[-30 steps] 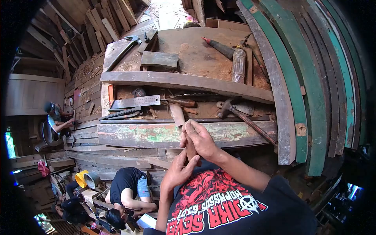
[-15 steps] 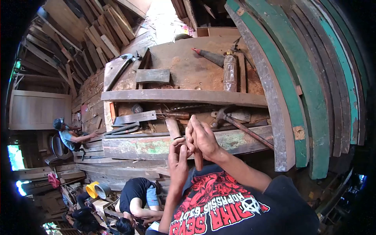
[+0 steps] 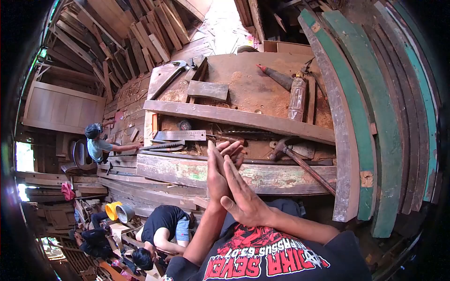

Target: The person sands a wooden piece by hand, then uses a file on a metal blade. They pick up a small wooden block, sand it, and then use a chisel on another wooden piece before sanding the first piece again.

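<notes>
On my feed, the metal ruler [image 3: 180, 135] lies on the desk [image 3: 243, 70], near both grips between ten and eleven o'clock. The painted board [image 3: 183, 172] runs behind them from nine to three. My left grip [image 3: 218, 175] is open, palm laid against my open right grip [image 3: 247, 199]; I can't tell whether anything sits between. The wooden-handled hammer [image 3: 283, 149] lies apart, at two.
</notes>
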`<state>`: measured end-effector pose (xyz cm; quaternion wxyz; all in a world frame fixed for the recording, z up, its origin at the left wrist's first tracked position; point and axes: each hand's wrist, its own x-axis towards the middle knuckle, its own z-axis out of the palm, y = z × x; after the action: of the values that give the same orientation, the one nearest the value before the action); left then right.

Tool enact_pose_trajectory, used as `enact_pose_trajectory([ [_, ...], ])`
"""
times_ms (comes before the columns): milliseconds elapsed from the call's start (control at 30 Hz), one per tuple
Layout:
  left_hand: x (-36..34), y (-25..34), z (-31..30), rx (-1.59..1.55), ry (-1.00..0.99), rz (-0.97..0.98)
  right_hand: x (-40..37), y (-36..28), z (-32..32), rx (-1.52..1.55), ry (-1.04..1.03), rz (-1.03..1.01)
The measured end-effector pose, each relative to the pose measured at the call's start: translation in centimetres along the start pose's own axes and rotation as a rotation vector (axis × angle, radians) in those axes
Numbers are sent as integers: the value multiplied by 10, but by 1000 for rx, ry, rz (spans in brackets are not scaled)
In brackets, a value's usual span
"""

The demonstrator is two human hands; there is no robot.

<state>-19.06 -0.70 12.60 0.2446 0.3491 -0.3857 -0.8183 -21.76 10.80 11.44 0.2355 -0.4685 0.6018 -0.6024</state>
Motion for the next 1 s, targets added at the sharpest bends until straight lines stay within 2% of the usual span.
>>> enact_pose_trajectory([
  [33, 5, 0, -6, -14, 46, 2, -2, -2, -1, -12, -59, 14],
  [100, 7, 9, -2, -105, 70, 20, -3, -8, -2, -45, -45, 27],
  [200, 16, 18, -18, -123, -16, 98, -1, -8, -13, -90, -28, 55],
  [267, 15, 21, -17, -238, 18, 103, -3, -3, -19, -83, 4, 88],
  [367, 12, 26, -20, -362, 2, 89, -2, -8, -21, 88, 150, 212],
  [433, 11, 25, -22, -389, -3, 66, -2, -3, -23, 159, 169, 276],
  [533, 11, 23, -30, -330, -30, 93, -7, 4, -29, 215, 203, 332],
  [667, 3, 25, -39, -198, -20, 101, -9, 11, -30, 548, 406, 436],
  [800, -7, 17, -54, -105, -41, 84, -4, 13, -41, 587, 537, 399],
  [1000, -19, 5, -48, 62, 20, 93, 5, 14, -46, 570, 555, 347],
])
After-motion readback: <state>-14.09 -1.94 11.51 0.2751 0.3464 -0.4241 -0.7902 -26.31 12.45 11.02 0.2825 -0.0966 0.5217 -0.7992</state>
